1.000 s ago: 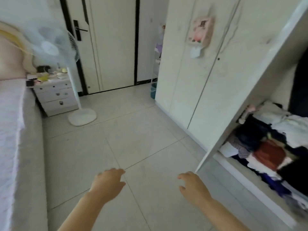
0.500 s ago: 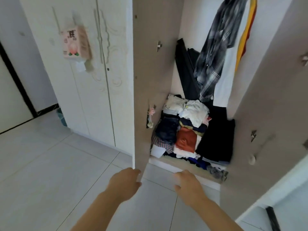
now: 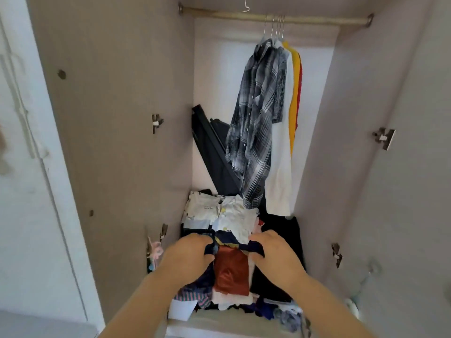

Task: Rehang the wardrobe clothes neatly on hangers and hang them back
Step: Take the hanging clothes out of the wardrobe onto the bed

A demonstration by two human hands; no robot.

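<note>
A heap of loose clothes [image 3: 227, 215] fills the wardrobe floor, with a rust-red piece [image 3: 231, 274] near the front. My left hand [image 3: 188, 254] and my right hand [image 3: 275, 252] both grip a dark navy garment [image 3: 231, 242] lying on top of the heap, one at each end. Above, a plaid shirt [image 3: 256, 123], a white garment [image 3: 280, 152] and a yellow and red one [image 3: 295, 93] hang on wire hangers from the rail [image 3: 219, 15]. An empty hanger hook [image 3: 246, 6] sits on the rail to their left.
Both wardrobe doors stand open, the left door [image 3: 109, 118] and the right door [image 3: 390, 191] flanking my arms. A dark flat board [image 3: 212, 152] leans against the back wall. The left half of the rail is bare.
The view swung from the room floor to face the open wardrobe. Both hands moved forward from the air in front of it into the heap and took hold of the navy garment.
</note>
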